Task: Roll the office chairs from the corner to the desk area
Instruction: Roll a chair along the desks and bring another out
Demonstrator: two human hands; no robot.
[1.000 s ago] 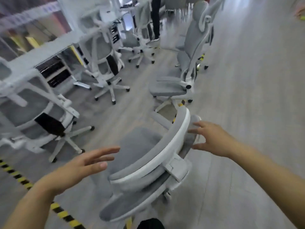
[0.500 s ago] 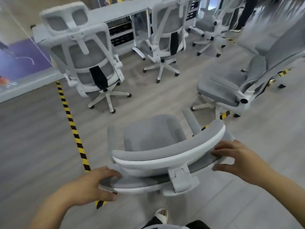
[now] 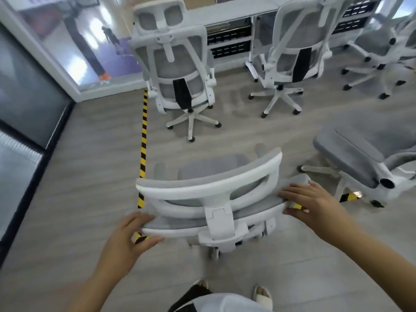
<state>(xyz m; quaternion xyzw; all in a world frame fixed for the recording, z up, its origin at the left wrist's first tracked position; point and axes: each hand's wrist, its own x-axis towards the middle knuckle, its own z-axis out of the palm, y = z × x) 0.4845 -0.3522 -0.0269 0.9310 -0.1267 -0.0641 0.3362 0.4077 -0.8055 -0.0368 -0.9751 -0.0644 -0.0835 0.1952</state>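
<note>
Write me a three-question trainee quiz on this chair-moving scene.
1. True or false: the left hand and the right hand both grip the nearest chair.
2. The desk lies: A ahead of the nearest chair, B behind the person, C out of view.
3. Fill in: the floor tape is striped yellow and ____.
Key: 1 true; 2 A; 3 black.

Under the left fingers (image 3: 137, 218) and right fingers (image 3: 292, 192), the near chair (image 3: 209, 188) hides most of its own wheels (image 3: 213, 253). To the right of the right fingers, another chair (image 3: 355, 152) runs off the picture's edge. Far past the fingers, the surface (image 3: 229, 11) is cut off at the top, and the far right chair (image 3: 378, 48) is blurry.
</note>
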